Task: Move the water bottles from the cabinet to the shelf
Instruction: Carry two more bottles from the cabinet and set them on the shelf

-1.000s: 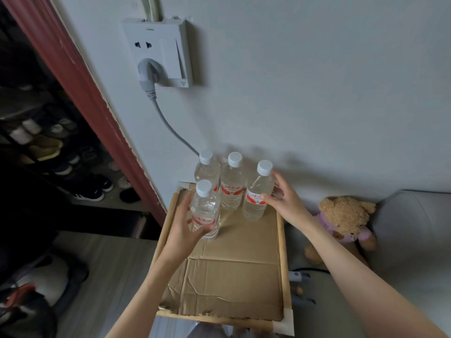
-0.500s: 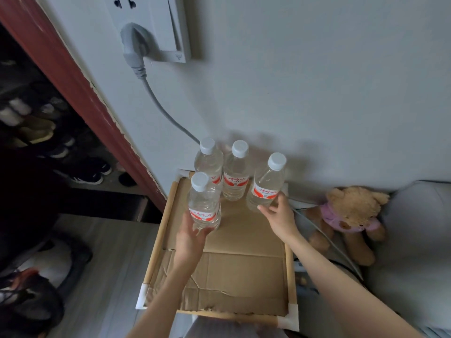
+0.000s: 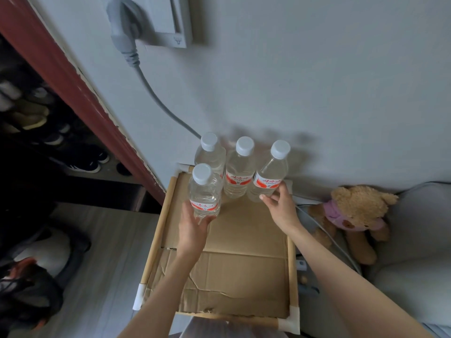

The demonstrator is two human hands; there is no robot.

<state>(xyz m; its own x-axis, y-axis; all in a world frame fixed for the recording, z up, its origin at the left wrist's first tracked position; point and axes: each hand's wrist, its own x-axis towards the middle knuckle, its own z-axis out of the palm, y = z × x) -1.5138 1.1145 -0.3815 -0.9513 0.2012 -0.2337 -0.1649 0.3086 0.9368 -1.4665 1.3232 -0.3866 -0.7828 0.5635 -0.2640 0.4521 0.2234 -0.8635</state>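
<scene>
Several clear water bottles with white caps and red labels stand at the back of a cardboard-covered shelf top (image 3: pixel 244 264), against the wall. Three form a row: left bottle (image 3: pixel 211 154), middle bottle (image 3: pixel 240 172), right bottle (image 3: pixel 271 172). A front bottle (image 3: pixel 205 191) stands before the left one. My left hand (image 3: pixel 192 228) cups the front bottle's base with thumb and fingers. At the right bottle's lower part, my right hand (image 3: pixel 280 211) holds it loosely with thumb and fingertips.
The shelf has a wooden rim (image 3: pixel 158 235) with white taped corners. A grey plug and cable (image 3: pixel 158 98) run down the wall behind the bottles. A teddy bear (image 3: pixel 353 211) lies to the right. A red door frame (image 3: pixel 73 81) and shoe racks (image 3: pixel 36 113) are on the left.
Both hands have slid down from the bottles' middles to their bases. The camera has tipped downward and closer; the bottles stay standing in place.
</scene>
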